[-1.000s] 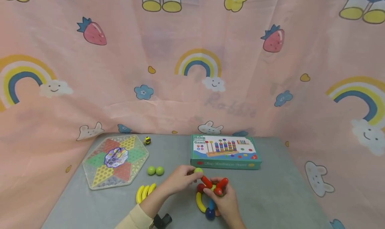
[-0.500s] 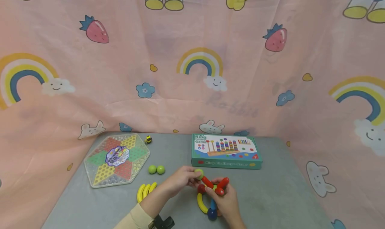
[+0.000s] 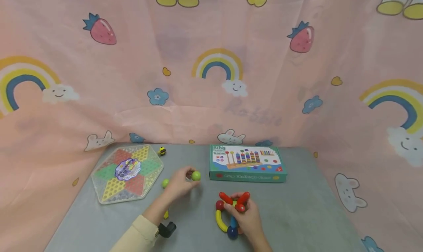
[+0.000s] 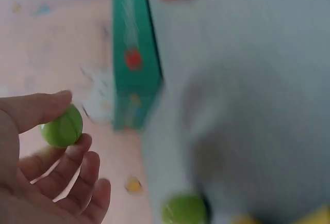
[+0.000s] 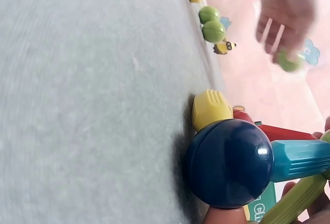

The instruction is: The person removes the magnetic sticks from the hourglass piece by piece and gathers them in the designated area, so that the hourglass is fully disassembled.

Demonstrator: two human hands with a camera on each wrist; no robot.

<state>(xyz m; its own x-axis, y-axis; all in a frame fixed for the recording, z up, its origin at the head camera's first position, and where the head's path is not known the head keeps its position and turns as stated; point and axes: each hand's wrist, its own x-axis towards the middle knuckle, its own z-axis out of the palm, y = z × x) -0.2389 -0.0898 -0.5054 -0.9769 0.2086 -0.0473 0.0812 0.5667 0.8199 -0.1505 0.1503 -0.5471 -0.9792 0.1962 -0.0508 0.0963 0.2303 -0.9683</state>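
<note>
My left hand [image 3: 180, 183] pinches a green ball [image 3: 196, 175] between thumb and fingertips, raised off the table. In the left wrist view the green ball [image 4: 63, 127] shows a groove or seam. My right hand [image 3: 249, 214] grips a construction of balls and rods from a building toy. Red rods [image 3: 243, 198] stick out at its top. Below are a dark red ball [image 3: 220, 205], a curved yellow rod [image 3: 219, 222] and a dark blue ball [image 3: 232, 232]. The right wrist view shows the dark blue ball [image 5: 230, 163] close up, joined to a light blue rod [image 5: 295, 159].
Behind the hands lies a Ring Challenge Game box [image 3: 248, 164]. A hexagonal star-patterned game board [image 3: 127, 175] and a small bee figure [image 3: 162, 151] are at the left. Loose green balls [image 5: 211, 24] and curved yellow rods [image 3: 166, 214] are partly hidden by the left arm.
My left hand has pulled the green ball away from the upper red rod, moving left and back. My right hand stays nearly in place, holding the construction.
</note>
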